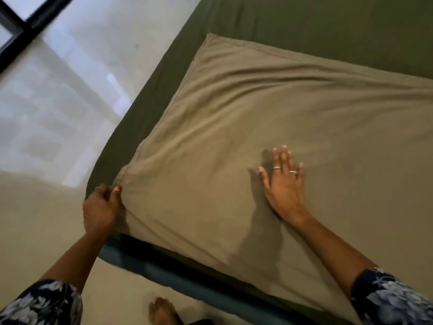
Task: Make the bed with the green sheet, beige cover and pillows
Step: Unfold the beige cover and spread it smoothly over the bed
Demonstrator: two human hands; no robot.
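A person's left hand (100, 207) is pinching the near-left corner of the beige cover (234, 141), likely pulling it taut; the right hand (283, 181), fingers straight, is pressing it flat on the green sheet (304, 22); no pillows are showing.

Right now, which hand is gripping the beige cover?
The left hand: it pinches the beige cover's near corner. The right hand lies flat on it, fingers straight.

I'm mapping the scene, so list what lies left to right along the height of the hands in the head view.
Floor → left hand, which pinches the beige cover's corner → beige cover → right hand, flat on the cover → more beige cover.
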